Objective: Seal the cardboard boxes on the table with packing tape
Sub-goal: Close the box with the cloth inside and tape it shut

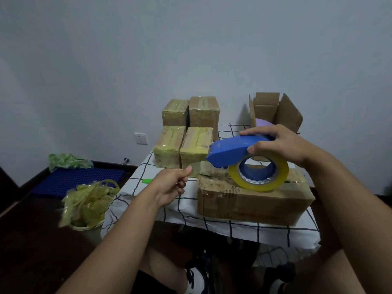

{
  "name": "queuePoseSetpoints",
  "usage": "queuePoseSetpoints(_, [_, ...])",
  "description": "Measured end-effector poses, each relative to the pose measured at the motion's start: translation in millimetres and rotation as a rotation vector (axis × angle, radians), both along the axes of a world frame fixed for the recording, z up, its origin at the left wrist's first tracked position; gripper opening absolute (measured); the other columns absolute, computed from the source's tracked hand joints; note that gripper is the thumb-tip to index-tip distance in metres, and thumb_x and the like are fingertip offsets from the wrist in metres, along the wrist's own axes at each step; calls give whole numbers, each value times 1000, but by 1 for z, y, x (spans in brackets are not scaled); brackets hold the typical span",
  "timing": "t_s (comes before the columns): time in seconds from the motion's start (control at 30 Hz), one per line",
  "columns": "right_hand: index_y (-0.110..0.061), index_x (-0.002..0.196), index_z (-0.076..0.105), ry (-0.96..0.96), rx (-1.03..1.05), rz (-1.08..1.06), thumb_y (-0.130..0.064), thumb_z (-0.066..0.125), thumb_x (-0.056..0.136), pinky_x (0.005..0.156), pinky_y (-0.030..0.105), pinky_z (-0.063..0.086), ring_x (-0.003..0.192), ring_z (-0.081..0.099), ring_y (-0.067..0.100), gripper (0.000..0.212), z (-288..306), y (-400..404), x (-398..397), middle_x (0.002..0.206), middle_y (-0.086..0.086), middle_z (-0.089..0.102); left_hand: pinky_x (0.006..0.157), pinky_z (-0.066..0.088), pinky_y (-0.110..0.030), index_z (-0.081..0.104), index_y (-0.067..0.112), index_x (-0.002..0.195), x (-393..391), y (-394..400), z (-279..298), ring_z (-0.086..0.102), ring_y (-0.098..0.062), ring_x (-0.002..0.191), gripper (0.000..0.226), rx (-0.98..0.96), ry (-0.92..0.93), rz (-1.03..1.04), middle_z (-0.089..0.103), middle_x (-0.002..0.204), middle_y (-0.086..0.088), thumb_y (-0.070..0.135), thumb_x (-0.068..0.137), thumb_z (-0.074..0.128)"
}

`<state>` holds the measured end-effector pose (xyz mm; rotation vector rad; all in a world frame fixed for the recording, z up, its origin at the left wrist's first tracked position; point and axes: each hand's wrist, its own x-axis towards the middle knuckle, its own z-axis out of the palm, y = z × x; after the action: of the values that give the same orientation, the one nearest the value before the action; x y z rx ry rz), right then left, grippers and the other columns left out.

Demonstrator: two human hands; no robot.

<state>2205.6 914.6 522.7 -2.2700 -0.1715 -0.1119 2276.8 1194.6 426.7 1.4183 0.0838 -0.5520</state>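
Plain grey wall (191, 49) behind a small table with a white checked cloth (212, 225) over it. Four taped-up boxes (184, 136) are bunched at the back left, wrapped in yellowish tape. At the back right an open carton (275, 111) has its flaps up, with something lilac (263, 122) inside. Closest is a big cardboard box (252, 200), flaps down. The right hand (280, 143) grips a blue tape dispenser (235, 150) just above that box, yellow tape roll (258, 172) loaded. The left hand (174, 183) pinches the pulled-out tape end (197, 166) between thumb and fingers. A green marker-like thing (147, 181) lies on the cloth. Down on the dark floor, a bin (89, 206) is stuffed with used tape scraps, next to a blue plastic mat (74, 179).
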Motion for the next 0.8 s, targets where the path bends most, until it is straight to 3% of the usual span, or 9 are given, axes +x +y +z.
queuePoseSetpoints(0.1, [-35,122,67,5,-17,14,-25,72,89,75,13,45,91,62,-5,34,-2,0,4,112,-12,62,46,31,-18,54,12,84,-1,3,-5,38,-7,53,17,-8,17,-15,47,61,2,18,90,69])
queuePoseSetpoints(0.27, [-43,117,66,10,-47,29,-45,67,74,77,15,43,90,60,-7,42,0,3,3,111,-14,60,56,37,-21,57,15,78,-6,5,-8,45,-9,62,18,20,-24,-36,59,72,0,21,90,69])
queuePoseSetpoints(0.5, [-46,114,65,4,-45,25,-46,65,74,79,18,44,91,61,-6,40,0,3,1,111,-14,61,62,40,-23,57,24,76,-6,5,3,50,-13,80,20,102,-139,50,64,88,4,31,90,68])
queuePoseSetpoints(0.63, [-42,117,66,-8,-45,18,-45,65,74,76,15,44,92,61,-5,44,1,4,-1,112,-14,61,67,40,-24,60,19,78,-5,3,4,48,-13,85,16,79,-143,100,60,91,2,25,88,72])
queuePoseSetpoints(0.8, [-40,119,66,-7,-50,8,-39,72,82,75,12,44,92,61,-3,38,0,3,-1,112,-13,61,91,38,-29,67,11,92,-10,-2,3,52,-7,96,9,-16,-111,181,66,101,3,15,86,73])
